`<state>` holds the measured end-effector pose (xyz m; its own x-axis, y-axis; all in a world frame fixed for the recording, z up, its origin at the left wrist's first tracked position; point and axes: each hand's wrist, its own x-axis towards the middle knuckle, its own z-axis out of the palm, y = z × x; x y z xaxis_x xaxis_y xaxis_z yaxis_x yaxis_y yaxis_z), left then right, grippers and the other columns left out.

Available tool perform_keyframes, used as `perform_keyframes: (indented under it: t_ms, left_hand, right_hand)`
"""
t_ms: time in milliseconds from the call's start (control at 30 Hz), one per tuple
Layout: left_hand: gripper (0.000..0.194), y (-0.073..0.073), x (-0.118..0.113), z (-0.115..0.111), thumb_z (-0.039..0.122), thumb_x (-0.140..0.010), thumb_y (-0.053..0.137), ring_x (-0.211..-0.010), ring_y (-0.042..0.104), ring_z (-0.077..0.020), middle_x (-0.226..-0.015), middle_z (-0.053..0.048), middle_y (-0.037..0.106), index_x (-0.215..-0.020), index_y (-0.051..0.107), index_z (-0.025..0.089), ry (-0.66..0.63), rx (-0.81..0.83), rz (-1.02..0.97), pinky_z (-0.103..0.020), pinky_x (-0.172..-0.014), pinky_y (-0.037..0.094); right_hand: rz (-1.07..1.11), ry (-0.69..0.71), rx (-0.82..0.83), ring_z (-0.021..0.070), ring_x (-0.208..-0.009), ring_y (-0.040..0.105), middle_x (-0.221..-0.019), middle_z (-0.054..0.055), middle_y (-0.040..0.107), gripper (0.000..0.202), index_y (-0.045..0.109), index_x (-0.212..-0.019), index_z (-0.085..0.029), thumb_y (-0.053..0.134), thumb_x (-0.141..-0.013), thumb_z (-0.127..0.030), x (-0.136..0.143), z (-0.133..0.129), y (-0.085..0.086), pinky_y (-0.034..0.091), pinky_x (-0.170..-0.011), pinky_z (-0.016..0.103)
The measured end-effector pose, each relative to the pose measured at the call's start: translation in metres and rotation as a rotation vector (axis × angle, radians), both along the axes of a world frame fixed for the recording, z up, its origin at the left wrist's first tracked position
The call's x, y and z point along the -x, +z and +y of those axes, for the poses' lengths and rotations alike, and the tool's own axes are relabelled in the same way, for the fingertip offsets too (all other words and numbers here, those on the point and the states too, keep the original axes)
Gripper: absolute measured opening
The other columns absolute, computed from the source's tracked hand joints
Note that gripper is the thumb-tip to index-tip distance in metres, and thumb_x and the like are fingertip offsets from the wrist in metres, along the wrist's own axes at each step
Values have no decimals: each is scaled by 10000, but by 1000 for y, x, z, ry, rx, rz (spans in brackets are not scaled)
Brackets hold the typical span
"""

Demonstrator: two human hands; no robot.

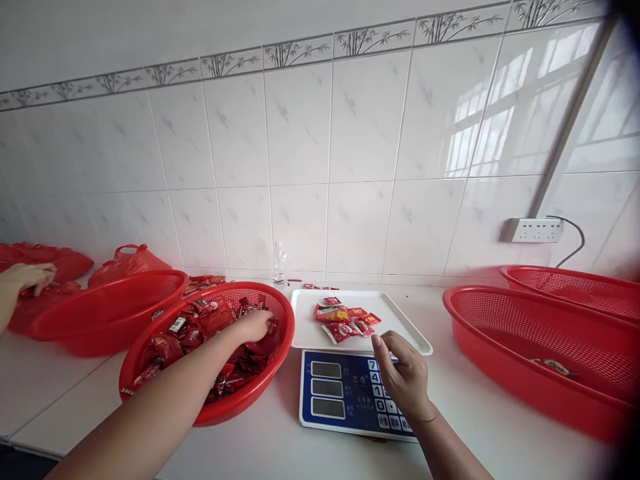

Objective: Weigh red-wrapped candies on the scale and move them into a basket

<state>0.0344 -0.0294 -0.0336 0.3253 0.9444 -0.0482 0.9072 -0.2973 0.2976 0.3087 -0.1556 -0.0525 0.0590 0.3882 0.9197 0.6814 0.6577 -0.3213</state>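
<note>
My left hand reaches into a red plastic basket heaped with small red snack packets. Its fingers curl down among the packets at the basket's right side, and their tips are partly hidden. My right hand is loosely curled above the keypad of a blue digital scale, with nothing visible in it. On the scale's white tray, just beyond that hand, lies a small pile of red packets.
Another person's hand is at the far left, over red plastic bags. A red basket stands there too. A clear bottle is by the wall. Two more red baskets stand at right, below a power strip.
</note>
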Motion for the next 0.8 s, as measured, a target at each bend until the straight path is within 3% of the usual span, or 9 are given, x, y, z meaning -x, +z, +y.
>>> perform_keyframes:
  t_ms: [100, 233, 367, 600, 800]
  left_hand:
    - [327, 9, 2, 2, 152, -802, 373, -885, 598, -206, -1018, -78, 642, -1053, 574, 212, 69, -91, -52, -273, -721, 420]
    - [340, 31, -8, -6, 166, -841, 321, -808, 601, -192, -916, -62, 646, -1121, 507, 213, 184, -269, -167, -257, -660, 409]
    - [342, 48, -25, -21, 193, -867, 297, -805, 595, -184, -848, -32, 633, -1167, 458, 211, 161, -358, -267, -246, -661, 406]
    - [305, 51, -52, -28, 213, -851, 345, -855, 579, -155, -947, -20, 609, -1134, 458, 225, 14, -254, -509, -256, -760, 427]
    - [295, 54, -86, -35, 260, -851, 383, -655, 583, -123, -749, 5, 564, -1142, 421, 227, 23, -41, -680, -212, -568, 452]
  right_hand:
    - [70, -46, 20, 83, -464, 346, -519, -36, 377, 322, 364, -542, -201, 454, -851, -211, -3, 0, 3, 289, -457, 236]
    - [178, -112, 50, 80, -448, 337, -494, -43, 372, 357, 368, -524, -197, 438, -864, -280, -8, 1, 8, 288, -457, 235]
    - [305, -138, 107, 84, -461, 374, -497, -37, 402, 376, 381, -529, -195, 412, -873, -345, -14, 5, 10, 306, -469, 229]
    - [430, -109, 152, 93, -473, 393, -496, -34, 405, 405, 402, -523, -191, 403, -867, -407, -22, 11, 8, 317, -481, 228]
    - [376, -106, 148, 89, -469, 391, -494, -35, 407, 402, 404, -523, -190, 403, -871, -391, -24, 13, 8, 313, -480, 229]
